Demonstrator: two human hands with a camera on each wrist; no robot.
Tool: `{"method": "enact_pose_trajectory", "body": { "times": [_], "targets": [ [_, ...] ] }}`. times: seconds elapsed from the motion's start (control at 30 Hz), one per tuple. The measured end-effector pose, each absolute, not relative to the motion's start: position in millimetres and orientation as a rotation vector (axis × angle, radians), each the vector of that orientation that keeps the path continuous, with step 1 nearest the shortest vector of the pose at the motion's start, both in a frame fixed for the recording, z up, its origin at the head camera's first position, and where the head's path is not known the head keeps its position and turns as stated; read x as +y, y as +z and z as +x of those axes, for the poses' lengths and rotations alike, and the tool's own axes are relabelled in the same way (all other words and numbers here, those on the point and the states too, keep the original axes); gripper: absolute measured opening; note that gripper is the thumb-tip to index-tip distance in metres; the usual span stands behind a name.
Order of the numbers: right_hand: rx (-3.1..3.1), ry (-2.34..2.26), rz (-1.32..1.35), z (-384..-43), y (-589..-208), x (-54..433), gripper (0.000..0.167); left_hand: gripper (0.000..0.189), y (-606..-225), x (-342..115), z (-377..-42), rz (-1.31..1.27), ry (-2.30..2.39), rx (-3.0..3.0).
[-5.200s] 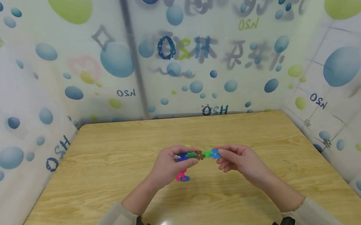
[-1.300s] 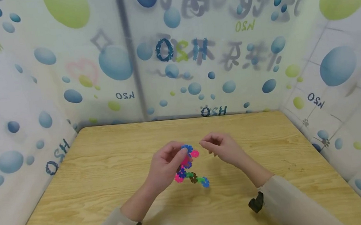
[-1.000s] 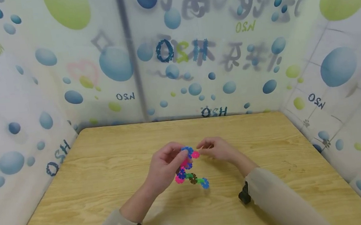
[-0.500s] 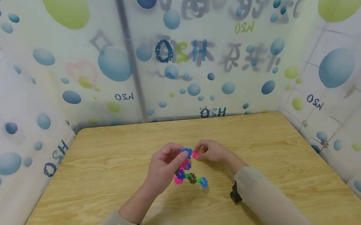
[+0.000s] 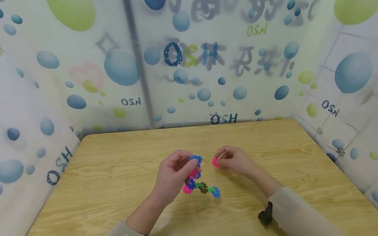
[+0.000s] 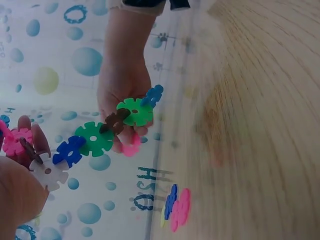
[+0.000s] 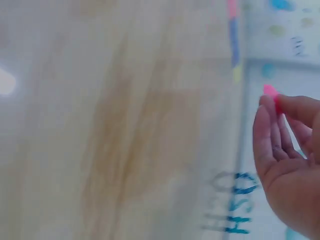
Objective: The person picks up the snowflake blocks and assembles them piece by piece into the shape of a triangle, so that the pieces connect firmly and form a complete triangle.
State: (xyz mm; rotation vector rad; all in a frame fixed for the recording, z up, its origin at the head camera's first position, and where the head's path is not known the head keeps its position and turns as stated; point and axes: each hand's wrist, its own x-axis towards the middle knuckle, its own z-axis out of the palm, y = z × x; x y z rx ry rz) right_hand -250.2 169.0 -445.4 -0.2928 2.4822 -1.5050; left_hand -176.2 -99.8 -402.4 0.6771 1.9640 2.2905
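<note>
In the head view, my left hand pinches a chain of interlocking plastic snowflake discs between thumb and fingers. Its lower branch hangs free, with a brown disc midway and a light blue disc at the end. The left wrist view shows green, dark blue and whitish discs slotted edge to edge; my palm hides part of the chain. To the right, my right hand pinches a single pink snowflake disc, apart from the chain. The right wrist view shows this pink disc at the fingertips.
Pink, blue and yellow snowflake discs rest on the wooden table beyond the chain, partly hidden by it in the head view. Bubble-patterned curtain walls surround the table at the back and both sides.
My right hand came in to the pink disc at the chain's upper end, gripped it and drew it off to the right. The left hand and chain have stayed nearly in place this last second.
</note>
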Motion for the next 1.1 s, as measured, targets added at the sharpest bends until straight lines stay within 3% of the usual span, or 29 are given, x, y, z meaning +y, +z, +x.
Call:
{"method": "enact_pose_trajectory", "body": {
  "times": [0.23, 0.47, 1.1],
  "targets": [
    [2.166, -1.866, -0.342, -205, -408, 174, 0.03, 0.018, -401, -95, -177, 0.632, 2.3, 1.946],
    [1.872, -2.078, -0.281, -174, -386, 162, 0.024, 0.018, -403, -91, -176, 0.669, 2.274, 1.977],
    [1.693, -2.182, -0.248, -169, -379, 155, 0.013, 0.017, -404, -86, -176, 0.703, 2.226, 2.038]
  ]
}}
